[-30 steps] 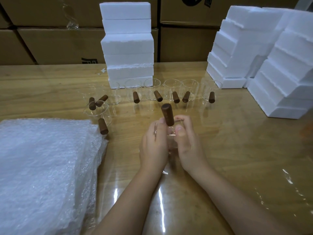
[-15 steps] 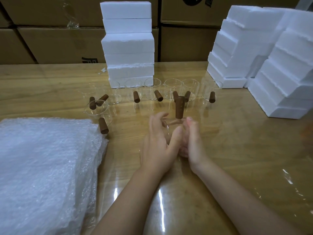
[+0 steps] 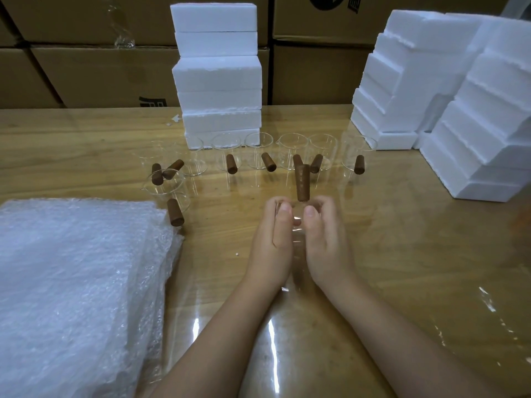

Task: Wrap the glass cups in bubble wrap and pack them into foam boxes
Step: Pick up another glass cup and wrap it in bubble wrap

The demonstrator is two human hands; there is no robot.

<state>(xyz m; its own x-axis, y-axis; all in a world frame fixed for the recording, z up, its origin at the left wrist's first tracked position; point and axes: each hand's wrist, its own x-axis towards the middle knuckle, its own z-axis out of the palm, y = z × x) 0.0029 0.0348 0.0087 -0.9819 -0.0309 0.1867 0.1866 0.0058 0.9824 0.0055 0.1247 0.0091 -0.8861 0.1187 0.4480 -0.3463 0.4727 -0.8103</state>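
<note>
While hands (image 3: pixel 273 242) (image 3: pixel 326 245) clasp the cup (image 3: pixel 297 222), handle (image 3: pixel 302 182) juts beyond.

Single head-worn wide-angle view, looking forward and down, close over the table (image 3: pixel 402 254), cardboard boxes (image 3: pixel 86 76) behind

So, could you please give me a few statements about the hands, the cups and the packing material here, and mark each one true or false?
1. The left hand and the right hand together hold one glass cup, its wooden handle pointing away from the person. True.
2. That cup is already wrapped. False: it is bare; the bubble wrap sheets lie stacked on the person's left.
3. The other glass cups in view stand unwrapped on the wooden table. True.
4. The foam boxes stand on the floor. False: they are stacked on the table.
</note>
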